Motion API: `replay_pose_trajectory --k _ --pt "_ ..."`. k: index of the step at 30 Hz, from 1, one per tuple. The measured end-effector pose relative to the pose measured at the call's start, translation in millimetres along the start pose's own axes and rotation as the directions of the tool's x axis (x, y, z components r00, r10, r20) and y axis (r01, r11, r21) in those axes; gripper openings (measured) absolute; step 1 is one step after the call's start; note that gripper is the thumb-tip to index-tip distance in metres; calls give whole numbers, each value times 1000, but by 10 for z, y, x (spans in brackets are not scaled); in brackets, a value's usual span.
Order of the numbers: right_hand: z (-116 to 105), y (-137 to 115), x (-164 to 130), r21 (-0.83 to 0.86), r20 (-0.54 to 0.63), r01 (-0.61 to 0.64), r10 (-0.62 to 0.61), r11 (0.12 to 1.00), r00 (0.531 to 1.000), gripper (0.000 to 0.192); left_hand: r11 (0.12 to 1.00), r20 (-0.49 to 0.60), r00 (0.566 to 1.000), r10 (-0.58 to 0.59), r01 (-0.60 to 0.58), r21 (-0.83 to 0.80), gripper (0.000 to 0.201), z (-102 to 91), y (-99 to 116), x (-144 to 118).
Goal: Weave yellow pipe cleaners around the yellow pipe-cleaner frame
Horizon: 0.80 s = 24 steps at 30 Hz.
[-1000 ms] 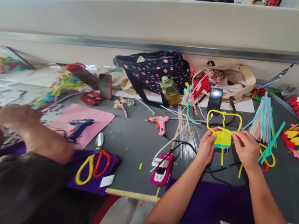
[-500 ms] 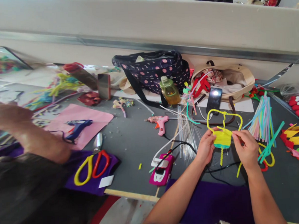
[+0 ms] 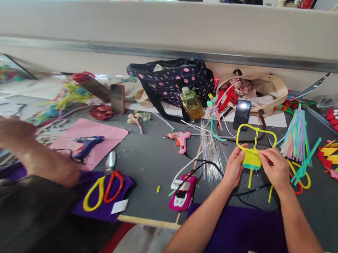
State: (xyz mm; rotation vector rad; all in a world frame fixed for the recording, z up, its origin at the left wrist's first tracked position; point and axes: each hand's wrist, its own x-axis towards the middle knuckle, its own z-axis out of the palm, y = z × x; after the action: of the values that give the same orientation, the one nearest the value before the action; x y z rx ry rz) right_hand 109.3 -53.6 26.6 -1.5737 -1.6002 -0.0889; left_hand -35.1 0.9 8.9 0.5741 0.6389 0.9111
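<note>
Both of my hands grip a yellow pipe-cleaner piece [image 3: 251,158] above the grey table. It has a dense woven middle with a teal lower edge, a wide yellow loop on top and a twisted yellow stem hanging below. At its left edge, my left hand [image 3: 234,167] pinches it between thumb and fingers. My right hand [image 3: 275,168] is closed on its upper right side, the fingertips partly hiding the edge. A bent yellow strand hangs beside the right wrist. Beyond the right hand lie scissors [image 3: 305,180], partly covered by teal pipe cleaners [image 3: 308,164].
A pink glue gun [image 3: 182,141], clear sticks [image 3: 211,154] and a magenta device [image 3: 184,195] with black cable lie left of my hands. Bags, a bottle [image 3: 192,104] and a phone [image 3: 242,115] stand behind. At left are a co-worker's arm [image 3: 37,160] and large scissors [image 3: 104,188].
The yellow piece has shifted slightly right and its top loop has tilted a little. My right hand has moved slightly left along its upper edge. Both hands still hold it.
</note>
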Motion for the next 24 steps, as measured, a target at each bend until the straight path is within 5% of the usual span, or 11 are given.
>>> replay_pose_trajectory --k 11,24 --pt "-34 45 0 -27 -48 -89 88 996 995 14 1000 -17 1000 14 -14 10 43 4 2 8" --pt "3 -18 0 41 27 -75 74 996 997 12 999 16 999 33 -33 15 46 5 7 -1"
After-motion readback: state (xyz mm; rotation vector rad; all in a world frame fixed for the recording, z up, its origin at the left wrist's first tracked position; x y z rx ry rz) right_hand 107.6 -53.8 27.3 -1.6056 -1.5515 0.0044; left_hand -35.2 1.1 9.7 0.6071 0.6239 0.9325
